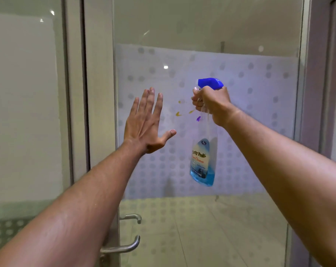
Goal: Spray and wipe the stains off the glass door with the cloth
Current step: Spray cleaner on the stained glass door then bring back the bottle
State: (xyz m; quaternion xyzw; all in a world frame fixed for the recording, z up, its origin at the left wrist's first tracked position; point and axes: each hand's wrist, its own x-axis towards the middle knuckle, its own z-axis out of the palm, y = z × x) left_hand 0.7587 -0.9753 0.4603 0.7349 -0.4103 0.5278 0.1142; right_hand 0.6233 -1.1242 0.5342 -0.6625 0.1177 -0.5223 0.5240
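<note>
I observe both of my bare forearms extended forward and upward. My left hand (146,122) is raised with the palm facing away, four fingers straight and close together, thumb spread out to the right, holding nothing. My right hand (211,105) is raised higher, wrist angled, its grip curled around the neck of a spray bottle (202,162).

The right hand (211,105) hides the spray bottle's (202,160) neck and trigger.

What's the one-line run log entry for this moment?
right hand grips blue-capped clear spray bottle | left hand open | yellow and purple stains unwiped
</note>
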